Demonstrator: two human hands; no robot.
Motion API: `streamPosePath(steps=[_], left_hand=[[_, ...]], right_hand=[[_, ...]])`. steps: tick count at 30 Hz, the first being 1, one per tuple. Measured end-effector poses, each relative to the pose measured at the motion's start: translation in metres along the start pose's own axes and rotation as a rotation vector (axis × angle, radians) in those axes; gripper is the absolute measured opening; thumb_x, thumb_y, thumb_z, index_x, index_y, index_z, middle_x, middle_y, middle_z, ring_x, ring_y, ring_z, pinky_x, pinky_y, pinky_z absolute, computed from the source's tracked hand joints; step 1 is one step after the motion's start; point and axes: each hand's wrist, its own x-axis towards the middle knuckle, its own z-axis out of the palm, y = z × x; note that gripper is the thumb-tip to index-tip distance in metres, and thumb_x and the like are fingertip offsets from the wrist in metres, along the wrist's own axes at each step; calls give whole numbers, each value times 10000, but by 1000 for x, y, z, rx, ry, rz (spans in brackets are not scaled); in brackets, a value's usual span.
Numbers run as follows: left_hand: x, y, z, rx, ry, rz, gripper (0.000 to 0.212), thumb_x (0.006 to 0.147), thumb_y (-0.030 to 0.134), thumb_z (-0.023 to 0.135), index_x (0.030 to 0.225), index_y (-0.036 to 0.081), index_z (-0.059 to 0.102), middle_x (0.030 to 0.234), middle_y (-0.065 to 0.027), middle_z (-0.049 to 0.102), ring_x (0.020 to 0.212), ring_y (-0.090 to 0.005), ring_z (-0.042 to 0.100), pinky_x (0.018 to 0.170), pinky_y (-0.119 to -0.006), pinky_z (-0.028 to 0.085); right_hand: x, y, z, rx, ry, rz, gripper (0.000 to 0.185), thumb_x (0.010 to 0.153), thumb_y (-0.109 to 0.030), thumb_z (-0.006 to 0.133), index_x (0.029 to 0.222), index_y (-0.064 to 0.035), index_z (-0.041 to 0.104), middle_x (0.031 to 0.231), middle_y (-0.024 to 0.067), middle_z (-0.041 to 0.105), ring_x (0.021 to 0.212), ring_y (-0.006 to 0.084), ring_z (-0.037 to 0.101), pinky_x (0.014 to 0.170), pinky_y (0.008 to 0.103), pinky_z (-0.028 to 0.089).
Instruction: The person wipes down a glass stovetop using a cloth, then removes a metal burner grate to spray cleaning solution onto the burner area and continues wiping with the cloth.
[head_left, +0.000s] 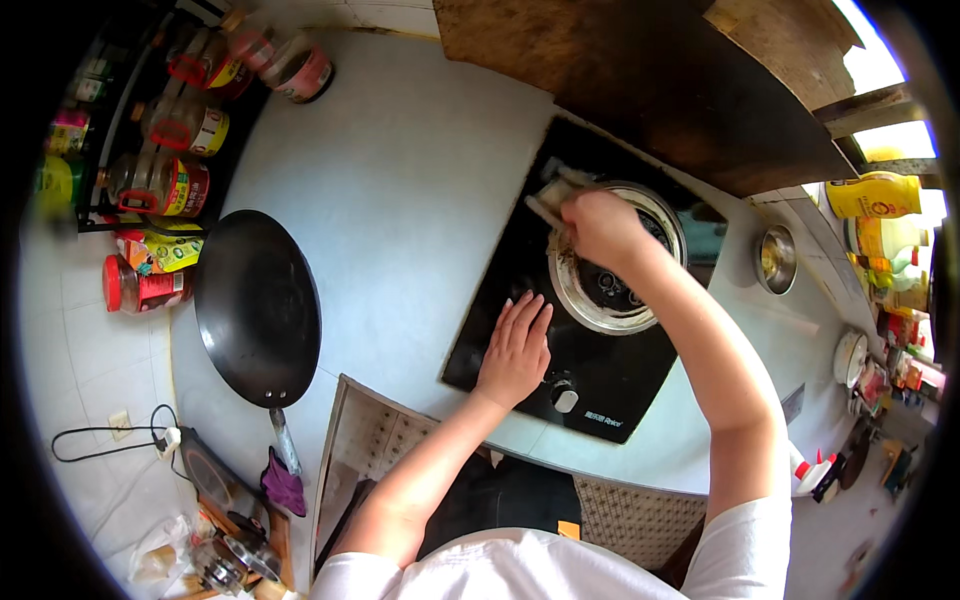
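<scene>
A black glass gas stove (517, 360) is set in the counter before me. My right hand (606, 229) grips a pale cloth (557, 193) at the far left part of the metal burner ring (589, 311), and the cloth's end looks blurred. Part of the ring and the burner (611, 283) is hidden under that hand and forearm. My left hand (517, 349) rests flat on the glass, left of the ring, fingers slightly apart and holding nothing. Just below it sits the silver control knob (564, 396).
A black wok (259, 307) lies at the left, above a purple cloth (283, 480). Bottles (169, 184) fill a rack at the upper left. A small metal bowl (777, 259) stands to the right. Dark boards (637, 90) rise behind the stove. A spray bottle (810, 472) is at lower right.
</scene>
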Motion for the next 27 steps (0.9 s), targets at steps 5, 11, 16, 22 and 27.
streamPosePath(steps=[5,11,16,22,27], left_hand=[[6,6,4,-36,2,31,543,881,74,589,1405,10,461,1454,-166,442,1405,-342,408,1191,-531,320],[3,2,2,-4,0,11,546,877,75,587,1404,17,459,1448,-173,446,1400,-353,412,1191,-546,313],[2,2,4,4,5,17,548,883,76,577,1413,19,449,1450,-177,443,1395,-360,415,1191,-552,309],[4,3,4,-11,-19,25,531,898,89,562,1412,16,453,1451,-176,440,1403,-365,402,1192,-549,305],[1,0,7,26,-7,15,474,918,114,562,1374,14,481,1428,-177,449,1391,-363,407,1191,-547,305]], right_hand=[[-2,38,-16,-16,42,201,101,726,-76,655,808,-66,713,873,170,699,869,375,670,762,476,537],[-22,-32,5,-120,-55,-78,163,704,-72,670,854,-33,718,913,144,708,950,331,670,847,399,538],[-48,-51,-2,-191,-116,-180,192,722,-66,645,903,-52,706,954,116,680,989,289,641,897,373,502],[-29,-41,-5,-383,78,-98,183,798,-157,644,948,-82,720,967,73,692,1006,233,634,894,344,471],[-73,-81,22,-465,69,-138,265,805,-216,623,965,-32,726,979,91,665,1001,252,595,939,369,423]])
